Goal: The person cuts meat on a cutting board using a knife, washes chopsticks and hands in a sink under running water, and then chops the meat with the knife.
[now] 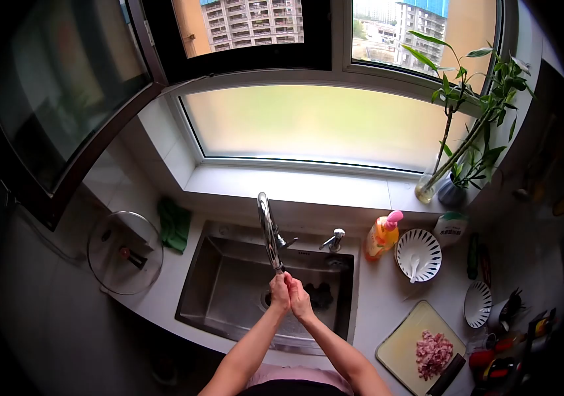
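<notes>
Head view. Left hand and right hand together over sink, fingers partly curled; whether anything held between, cannot tell. Faucet: rear of sink, outlet right at hands, contact unclear. Step in hand: apparently rinsing; water flow unclear. Next move calls for rubbing hands beneath outlet. Cutting board with chopped meat: right of sink.

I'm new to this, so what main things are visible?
Sink: one, grey, centre
Faucet: one, silver, over sink
Cloth: one, green, left of sink
Glass lid: one, clear, far left
Pump bottle: one, orange, right of sink
Striped dishes: two, white, right counter
Spoon: one, white, in larger dish
Cutting board: one, cream, lower right
Meat pile: one, pink, on board
Plant stems: several, green, windowsill
Left hand: one, bare, at faucet
Right hand: one, bare, at faucet
</notes>
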{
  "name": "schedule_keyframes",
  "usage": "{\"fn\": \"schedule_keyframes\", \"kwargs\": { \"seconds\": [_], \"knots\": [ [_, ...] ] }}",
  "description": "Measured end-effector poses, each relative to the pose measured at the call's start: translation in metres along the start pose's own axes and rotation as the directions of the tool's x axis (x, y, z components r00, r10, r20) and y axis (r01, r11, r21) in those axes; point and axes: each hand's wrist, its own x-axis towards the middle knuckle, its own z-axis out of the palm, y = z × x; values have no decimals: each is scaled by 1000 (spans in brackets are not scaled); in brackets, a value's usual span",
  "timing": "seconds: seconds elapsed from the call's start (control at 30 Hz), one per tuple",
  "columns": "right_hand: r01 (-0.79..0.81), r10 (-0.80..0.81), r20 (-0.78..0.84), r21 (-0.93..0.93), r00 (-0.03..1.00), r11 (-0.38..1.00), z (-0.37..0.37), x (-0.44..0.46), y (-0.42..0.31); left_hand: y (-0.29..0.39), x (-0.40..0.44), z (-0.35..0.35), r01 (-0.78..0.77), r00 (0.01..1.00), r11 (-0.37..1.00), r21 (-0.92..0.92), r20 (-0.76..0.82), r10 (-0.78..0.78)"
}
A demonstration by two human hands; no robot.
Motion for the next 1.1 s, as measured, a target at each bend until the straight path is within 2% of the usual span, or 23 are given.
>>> {"fn": "schedule_keyframes", "kwargs": {
  "seconds": [0.03, 0.1, 0.13, 0.2, 0.23, 0.27, 0.3, 0.33, 0.37, 0.4, 0.47, 0.53, 0.6, 0.63, 0.7, 0.8, 0.87, 0.9, 0.97, 1.0, 1.07, 1.1],
  "knots": [
    [2, -2, -2, 0, 1000, 1000, -2, 1, 11, -1, -1, 1, -1, 1000, 1000, 0, 2, 1],
    [87, -81, 76, -81, 994, 993, -3, 10, 22, 1, -3, 1, -27, 996, 969, -245, 75, 47],
    [136, -134, 43, -38, 990, 990, -1, 11, 23, 6, -4, -1, -29, 996, 970, -242, 77, 49],
    [86, -89, 93, 33, 992, 996, 1, 15, 24, 20, -7, -5, -36, 994, 999, 37, 108, 31],
    [31, -46, 146, 98, 988, 995, 0, 18, 26, 27, -10, -3, -36, 994, 999, 36, 108, 32],
    [-50, 40, 189, 51, 981, 997, -3, 23, 29, 33, -14, -1, -33, 994, 996, 82, 111, 24],
    [-51, 40, 190, 51, 981, 997, 0, 25, 31, 40, -17, 0, -31, 993, 991, 128, 113, 16],
    [-36, 10, 168, 153, 986, 988, 4, 25, 33, 49, -21, 1, 50, 989, 986, 159, 130, -71],
    [-22, -15, 142, 254, 990, 967, 7, 24, 36, 49, -20, -4, 54, 989, 985, 161, 128, -75],
    [-27, -10, 142, 253, 990, 967, 9, 20, 36, 45, -16, -9, 63, 984, 989, 137, 159, -85],
    [-18, 6, 106, 114, 994, 993, 9, 19, 34, 31, -3, -16, 69, 977, 992, 106, 193, -89],
    [-16, 12, 90, 43, 996, 999, 9, 20, 35, 26, 4, -15, 244, 929, 954, -173, 325, -179],
    [-28, 13, 95, 159, 995, 987, 9, 22, 36, 33, -2, -7, 250, 938, 959, -137, 281, -204],
    [-27, 13, 90, 161, 996, 987, 9, 23, 39, 37, -4, -2, 259, 944, 961, -100, 238, -229],
    [-40, 17, 71, 324, 997, 945, 10, 28, 42, 36, -3, -3, 237, 945, 966, -99, 255, -206],
    [32, -63, 122, 236, 991, 971, 10, 24, 43, 29, 5, -14, 239, 932, 962, -133, 309, -188],
    [-6, -39, 172, 255, 984, 967, 9, 26, 41, 12, 23, -33, 243, 897, 958, -151, 411, -163],
    [-44, -18, 219, 275, 976, 960, 9, 27, 37, 15, 22, -32, 239, 898, 959, -151, 409, -159],
    [-41, -33, 248, 288, 968, 957, 6, 28, 30, 20, 18, -28, 225, 951, 964, -139, 247, -186],
    [-42, -45, 277, 298, 960, 954, 3, 30, 27, 18, 16, -28, 225, 950, 964, -138, 250, -186],
    [-53, -31, 255, 317, 966, 947, 4, 33, 21, 15, 3, -37, 210, 976, 972, -108, 88, -201],
    [-67, -16, 235, 339, 972, 939, 6, 34, 17, 5, 0, -50, 213, 975, 971, -106, 86, -205]
  ]
}}
